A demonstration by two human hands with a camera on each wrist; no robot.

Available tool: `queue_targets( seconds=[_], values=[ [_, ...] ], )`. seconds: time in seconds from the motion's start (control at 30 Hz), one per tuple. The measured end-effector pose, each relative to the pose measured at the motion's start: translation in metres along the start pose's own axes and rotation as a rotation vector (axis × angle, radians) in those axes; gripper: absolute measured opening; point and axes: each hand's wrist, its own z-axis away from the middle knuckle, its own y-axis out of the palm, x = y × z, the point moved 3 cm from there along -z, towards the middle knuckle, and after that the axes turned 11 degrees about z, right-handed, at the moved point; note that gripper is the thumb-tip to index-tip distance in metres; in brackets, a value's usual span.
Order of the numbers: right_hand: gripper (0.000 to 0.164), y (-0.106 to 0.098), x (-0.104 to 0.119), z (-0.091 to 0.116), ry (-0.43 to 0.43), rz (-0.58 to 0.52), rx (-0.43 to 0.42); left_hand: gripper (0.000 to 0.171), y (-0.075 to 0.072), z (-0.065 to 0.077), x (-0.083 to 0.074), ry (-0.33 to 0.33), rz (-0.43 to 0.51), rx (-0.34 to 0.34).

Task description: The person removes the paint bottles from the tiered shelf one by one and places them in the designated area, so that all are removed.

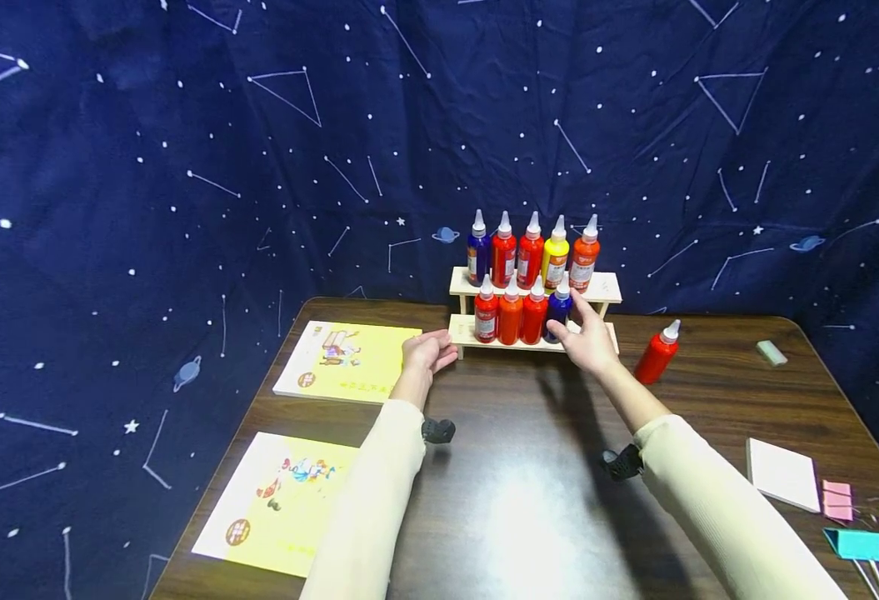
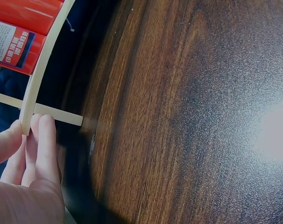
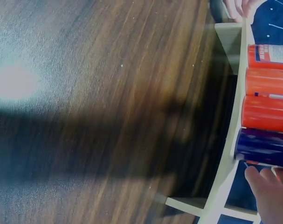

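A two-tier wooden rack (image 1: 602, 287) carries rows of paint bottles with white pointed caps. At the left end of its lower board (image 2: 34, 88), my left hand (image 1: 426, 354) pinches the wood between thumb and fingers. My right hand (image 1: 592, 343) holds a dark blue paint bottle (image 1: 558, 308), which stands upright at the right of the lower row. Beside that bottle are a red bottle (image 3: 265, 113), an orange one (image 1: 510, 320) and another red one (image 1: 486, 318). The upper row has a blue bottle (image 1: 478, 254), two red ones, a yellow one (image 1: 555, 260) and an orange-red one (image 1: 585, 260).
One red bottle (image 1: 656, 357) stands on the table right of the rack. Two yellow picture books (image 1: 367, 354) lie at the left. On the right are an eraser-like block (image 1: 771, 352), a white pad (image 1: 782, 475), a pink clip (image 1: 837, 500) and a teal clip (image 1: 857, 544).
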Motion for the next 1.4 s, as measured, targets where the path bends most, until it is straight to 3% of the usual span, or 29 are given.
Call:
queue_targets(
  seconds=[0.27, 0.6, 0.77, 0.9, 1.27, 1.4],
  values=[
    [0.052, 0.003, -0.002, 0.003, 0.03, 0.104, -0.101, 0.029, -0.004, -0.001, 0.0, -0.011, -0.003, -0.003],
    [0.051, 0.003, -0.002, 0.019, 0.05, -0.198, -0.14, 0.028, -0.001, -0.001, -0.001, -0.002, 0.009, -0.003],
    [0.049, -0.009, -0.005, 0.037, 0.047, -0.24, -0.179, 0.028, 0.0, 0.002, 0.0, 0.003, 0.005, -0.003],
    [0.049, -0.022, -0.018, 0.059, 0.07, -0.176, -0.217, 0.028, 0.0, 0.0, 0.003, 0.0, 0.008, 0.004],
    [0.046, -0.066, -0.086, 0.113, 0.237, -0.015, -0.351, 0.027, -0.001, -0.002, 0.004, 0.015, -0.004, 0.018],
    [0.049, -0.081, -0.103, 0.117, 0.293, 0.036, -0.404, 0.022, -0.004, -0.018, 0.008, 0.037, -0.008, 0.035]
  ],
)
